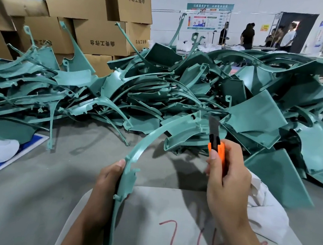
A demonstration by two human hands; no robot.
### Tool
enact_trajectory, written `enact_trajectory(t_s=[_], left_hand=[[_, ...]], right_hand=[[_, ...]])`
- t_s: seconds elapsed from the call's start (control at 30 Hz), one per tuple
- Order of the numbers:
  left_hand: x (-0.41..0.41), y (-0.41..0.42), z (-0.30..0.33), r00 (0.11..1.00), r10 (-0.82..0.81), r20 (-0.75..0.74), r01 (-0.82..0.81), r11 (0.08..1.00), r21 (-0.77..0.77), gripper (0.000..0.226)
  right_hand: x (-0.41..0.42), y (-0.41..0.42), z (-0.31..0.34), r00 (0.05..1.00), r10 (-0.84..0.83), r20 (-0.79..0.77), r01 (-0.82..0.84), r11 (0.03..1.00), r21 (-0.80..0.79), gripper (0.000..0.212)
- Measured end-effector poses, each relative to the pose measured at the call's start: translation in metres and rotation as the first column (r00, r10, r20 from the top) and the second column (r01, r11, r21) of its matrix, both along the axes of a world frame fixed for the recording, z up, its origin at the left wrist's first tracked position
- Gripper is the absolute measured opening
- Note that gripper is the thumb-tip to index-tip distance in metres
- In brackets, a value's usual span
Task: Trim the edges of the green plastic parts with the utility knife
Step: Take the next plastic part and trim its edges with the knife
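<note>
Both hands grip: left (pixel 109 178) curved green part (pixel 144 142), right (pixel 228 181) knife (pixel 217 146), handle half-hidden.

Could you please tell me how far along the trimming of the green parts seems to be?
No finished stack can be told apart. In hand: the left hand grips one curved green part, the right hand holds the utility knife, blade out, not touching it. Left: a large heap of green parts on the floor.
</note>
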State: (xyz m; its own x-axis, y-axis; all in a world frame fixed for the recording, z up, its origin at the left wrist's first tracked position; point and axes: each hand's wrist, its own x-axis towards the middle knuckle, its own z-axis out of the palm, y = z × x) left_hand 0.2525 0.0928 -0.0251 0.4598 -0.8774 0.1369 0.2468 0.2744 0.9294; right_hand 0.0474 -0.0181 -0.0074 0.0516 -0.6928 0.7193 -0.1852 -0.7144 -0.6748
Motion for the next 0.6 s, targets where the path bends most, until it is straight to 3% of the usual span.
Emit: enact_trajectory(t_s=[0.1, 0.23, 0.43, 0.5, 0.6], left_hand=[[-0.006, -0.004, 0.008, 1.000, -0.001, -0.030, 0.002, 0.999, 0.033, 0.027], [0.008, -0.008, 0.002, 0.997, 0.044, 0.062, -0.055, 0.979, 0.197, 0.030], [0.002, -0.001, -0.007, 0.995, -0.037, 0.090, 0.040, 0.999, -0.030, 0.035], [0.001, 0.000, -0.009, 0.992, -0.028, 0.126, 0.031, 0.999, -0.024, 0.034], [0.002, 0.001, -0.010, 0.991, -0.018, 0.132, 0.022, 0.999, -0.028, 0.034]], right_hand=[[0.002, 0.001, -0.001, 0.998, 0.011, -0.069, -0.015, 0.999, -0.048, 0.006], [0.004, -0.001, -0.003, 0.992, -0.047, -0.118, 0.038, 0.996, -0.078, 0.010], [0.000, -0.005, -0.004, 0.987, -0.157, -0.045, 0.155, 0.987, -0.047, 0.013], [0.003, -0.003, -0.006, 0.987, -0.129, -0.094, 0.121, 0.989, -0.088, 0.004], [0.005, -0.002, -0.008, 0.976, -0.133, -0.171, 0.115, 0.987, -0.112, 0.012]])
